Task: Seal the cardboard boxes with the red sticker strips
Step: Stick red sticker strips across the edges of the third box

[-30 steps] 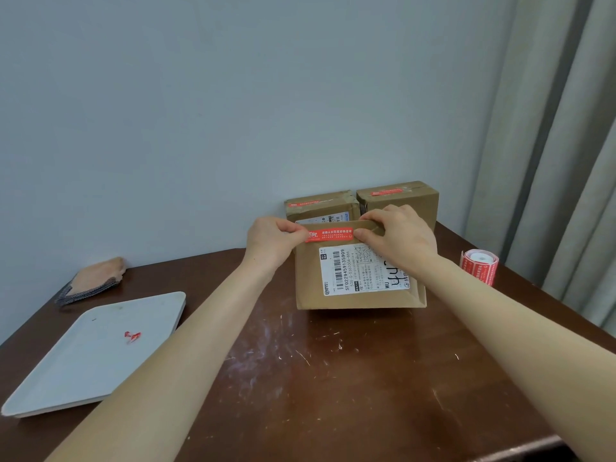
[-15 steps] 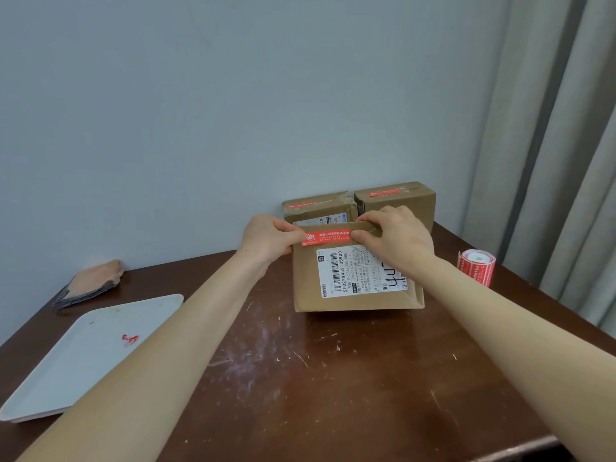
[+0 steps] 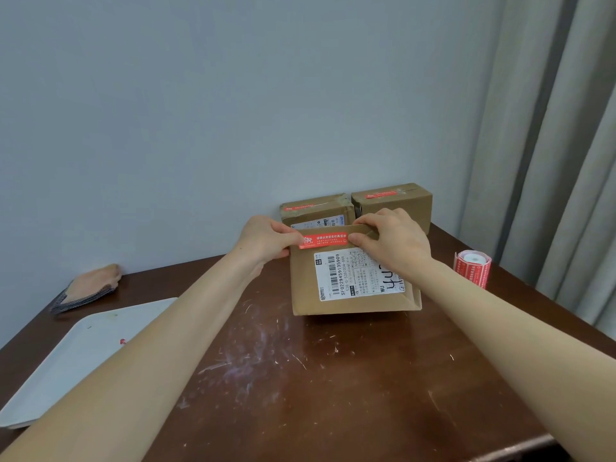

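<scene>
Two hands, left hand point(image 3: 263, 240) and right hand point(image 3: 391, 243), are reaching forward, fingers pinching the red sticker strip point(image 3: 322, 240) against the brown cardboard box point(image 3: 350, 278).

red strip point(image 3: 323, 239) ends covered (both), tray point(image 3: 66, 361) cropped left

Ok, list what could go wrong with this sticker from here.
1. The red sticker strip sits on the front face of the tipped-up cardboard box, just under its top edge. Pressed down there, it might miss the seam.
2. The left hand and right hand pinch only its ends, so the middle could wrinkle.
3. The box rests on its lower edge, with a side flap loose. It could slip under pressure.
</scene>
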Demonstrator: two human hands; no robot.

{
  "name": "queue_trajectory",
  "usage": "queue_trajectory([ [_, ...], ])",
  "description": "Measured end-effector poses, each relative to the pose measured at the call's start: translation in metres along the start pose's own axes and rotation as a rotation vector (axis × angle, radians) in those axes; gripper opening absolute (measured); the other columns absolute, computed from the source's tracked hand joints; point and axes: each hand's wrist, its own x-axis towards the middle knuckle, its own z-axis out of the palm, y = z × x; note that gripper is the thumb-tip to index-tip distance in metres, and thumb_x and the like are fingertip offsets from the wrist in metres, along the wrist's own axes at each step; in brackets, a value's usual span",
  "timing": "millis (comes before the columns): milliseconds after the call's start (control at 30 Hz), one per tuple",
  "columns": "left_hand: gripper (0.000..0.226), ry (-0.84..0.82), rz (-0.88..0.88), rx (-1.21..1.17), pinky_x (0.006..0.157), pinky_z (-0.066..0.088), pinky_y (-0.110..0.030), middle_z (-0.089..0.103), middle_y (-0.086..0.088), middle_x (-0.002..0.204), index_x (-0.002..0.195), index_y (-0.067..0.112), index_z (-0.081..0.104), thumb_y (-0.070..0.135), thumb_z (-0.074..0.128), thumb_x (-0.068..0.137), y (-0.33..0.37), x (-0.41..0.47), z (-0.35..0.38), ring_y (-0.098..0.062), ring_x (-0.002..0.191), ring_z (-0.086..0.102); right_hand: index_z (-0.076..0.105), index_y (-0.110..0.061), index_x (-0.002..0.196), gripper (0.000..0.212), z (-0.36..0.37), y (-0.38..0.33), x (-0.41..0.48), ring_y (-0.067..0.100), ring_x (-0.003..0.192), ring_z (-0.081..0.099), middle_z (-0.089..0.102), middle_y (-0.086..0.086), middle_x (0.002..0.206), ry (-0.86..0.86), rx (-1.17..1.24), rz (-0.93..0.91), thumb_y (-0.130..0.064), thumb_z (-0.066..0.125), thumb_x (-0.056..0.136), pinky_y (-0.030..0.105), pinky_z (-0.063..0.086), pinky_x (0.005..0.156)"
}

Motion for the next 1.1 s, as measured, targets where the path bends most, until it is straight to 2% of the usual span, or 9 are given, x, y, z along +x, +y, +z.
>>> queue_trajectory([
  [633, 0.008, -0.022, -0.025, -0.012, 0.073, 0.054, -0.022, 0.067, -0.011, 0.105, 0.079, 0.007, 0.068, 0.008, 0.075, 0.076, 0.0014, -0.0029, -0.002, -0.017, 0.103, 0.062, 0.06, -0.03, 0.123, 0.041, -0.0019, 0.0013, -0.0024, 0.018, 0.11, 0.045, 0.06, -0.003, 0.112, -0.008, 0.006, -0.017, -0.053, 0.052, 0.09, 0.027, 0.033, 0.079],
  [1100, 0.006, -0.047, -0.028, -0.015, 0.071, 0.054, -0.022, 0.067, -0.008, 0.099, 0.08, 0.006, 0.067, 0.007, 0.073, 0.077, 0.0015, -0.0083, -0.0024, -0.018, 0.101, 0.062, 0.06, -0.032, 0.123, 0.04, -0.0043, 0.0018, -0.0057, 0.016, 0.111, 0.044, 0.06, -0.005, 0.111, -0.017, 0.031, -0.02, -0.052, 0.054, 0.089, 0.027, 0.032, 0.08],
])
